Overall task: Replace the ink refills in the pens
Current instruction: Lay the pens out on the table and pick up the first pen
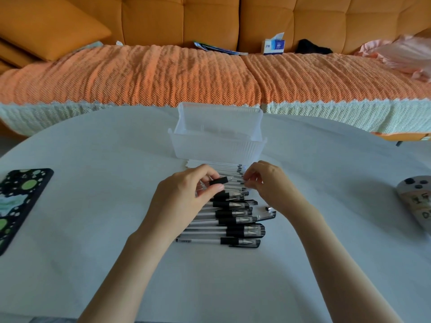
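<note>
Black-gripped clear pens, white table, orange sofa, green-spotted black phone case.

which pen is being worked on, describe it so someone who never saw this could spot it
On the white table, a row of pens lies in front of the clear plastic box. At the far end of that row, the left hand pinches one pen by its black grip. It alone is held in fingers, its tip pointing toward the right hand.
</note>
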Tool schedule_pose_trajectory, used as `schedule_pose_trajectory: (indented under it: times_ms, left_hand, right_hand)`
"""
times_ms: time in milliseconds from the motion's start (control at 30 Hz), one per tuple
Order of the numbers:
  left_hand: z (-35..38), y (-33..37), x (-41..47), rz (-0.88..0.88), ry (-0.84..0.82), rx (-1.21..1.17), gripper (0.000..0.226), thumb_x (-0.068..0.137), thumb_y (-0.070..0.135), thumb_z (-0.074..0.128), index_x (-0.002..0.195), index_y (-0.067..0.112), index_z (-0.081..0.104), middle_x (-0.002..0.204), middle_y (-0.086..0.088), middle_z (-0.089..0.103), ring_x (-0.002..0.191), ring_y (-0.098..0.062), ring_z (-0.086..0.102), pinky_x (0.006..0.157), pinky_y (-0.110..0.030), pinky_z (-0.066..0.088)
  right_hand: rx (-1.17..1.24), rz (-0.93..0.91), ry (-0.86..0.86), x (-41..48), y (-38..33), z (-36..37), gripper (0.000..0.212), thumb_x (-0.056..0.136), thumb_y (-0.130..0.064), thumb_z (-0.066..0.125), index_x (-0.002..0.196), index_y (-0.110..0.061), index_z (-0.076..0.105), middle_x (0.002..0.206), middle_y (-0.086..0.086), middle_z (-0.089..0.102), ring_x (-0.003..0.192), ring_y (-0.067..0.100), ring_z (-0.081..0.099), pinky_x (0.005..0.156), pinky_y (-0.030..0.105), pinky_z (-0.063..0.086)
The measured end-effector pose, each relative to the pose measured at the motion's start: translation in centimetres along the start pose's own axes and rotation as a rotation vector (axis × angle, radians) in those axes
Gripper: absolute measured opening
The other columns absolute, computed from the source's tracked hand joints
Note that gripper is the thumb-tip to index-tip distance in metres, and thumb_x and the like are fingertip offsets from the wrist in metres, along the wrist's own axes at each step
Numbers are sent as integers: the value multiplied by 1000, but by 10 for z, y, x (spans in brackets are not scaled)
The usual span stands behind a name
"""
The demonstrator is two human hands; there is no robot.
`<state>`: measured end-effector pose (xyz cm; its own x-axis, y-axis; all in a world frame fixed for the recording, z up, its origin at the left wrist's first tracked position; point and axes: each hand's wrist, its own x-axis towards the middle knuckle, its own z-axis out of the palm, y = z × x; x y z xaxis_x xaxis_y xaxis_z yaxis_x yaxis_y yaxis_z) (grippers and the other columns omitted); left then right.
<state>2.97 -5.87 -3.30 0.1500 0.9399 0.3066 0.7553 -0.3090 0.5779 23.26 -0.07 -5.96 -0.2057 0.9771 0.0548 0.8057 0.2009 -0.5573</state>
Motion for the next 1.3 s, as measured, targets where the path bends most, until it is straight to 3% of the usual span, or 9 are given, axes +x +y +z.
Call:
schedule_pose_trajectory:
  times_ms: [233,433,600,667,767,933,1300]
  left_hand:
    - [0,-1,1,3,-2,-5,16,81,43,64,91,31,63,77,26,55,71,-6,59,64,-20,45]
    - [-1,-2,0,16,20,-14,16,82,42,65,91,30,64,80,20,61,70,-8,60,64,-26,49]
    - [-3,-2,1,-5,46,-61,12,81,40,65,89,31,63,78,20,61,69,-1,58,60,-17,46]
    - [-4,-3,1,-52,69,-160,8,81,36,67,86,32,62,77,19,63,68,0,57,57,-11,42]
    - [-5,-5,3,-110,94,-337,6,83,30,67,86,30,62,78,16,69,70,-5,62,66,-21,49]
    - [-13,-6,7,-160,108,-518,5,85,19,65,89,17,62,80,5,71,69,-5,62,68,-8,43]
    - [-16,-8,6,-166,110,-522,6,83,16,67,86,19,64,78,5,71,69,-3,62,69,-7,42]
  right_hand:
    - [66,55,109,-5,3,-7,8,82,-4,65,80,-12,64,78,-4,55,65,2,46,59,9,34]
    - [81,-15,124,-20,0,-14,12,90,-7,56,96,-10,66,79,-9,46,71,0,46,66,4,34]
    - [198,-4,367,-36,-1,-27,10,89,-5,58,83,-10,65,82,4,58,69,6,55,62,6,38]
    - [400,36,353,-42,-3,-33,15,90,-4,56,80,-13,62,75,2,65,63,6,62,54,12,42]
    - [589,39,310,-49,-3,-37,18,89,3,53,81,-9,63,64,0,65,54,13,62,49,20,45]
    - [629,36,322,-50,1,-33,22,88,6,52,79,-10,63,58,-3,62,49,13,53,50,18,43]
    - [671,19,323,-49,-2,-32,21,88,7,52,81,-10,63,58,-4,62,49,12,53,51,17,43]
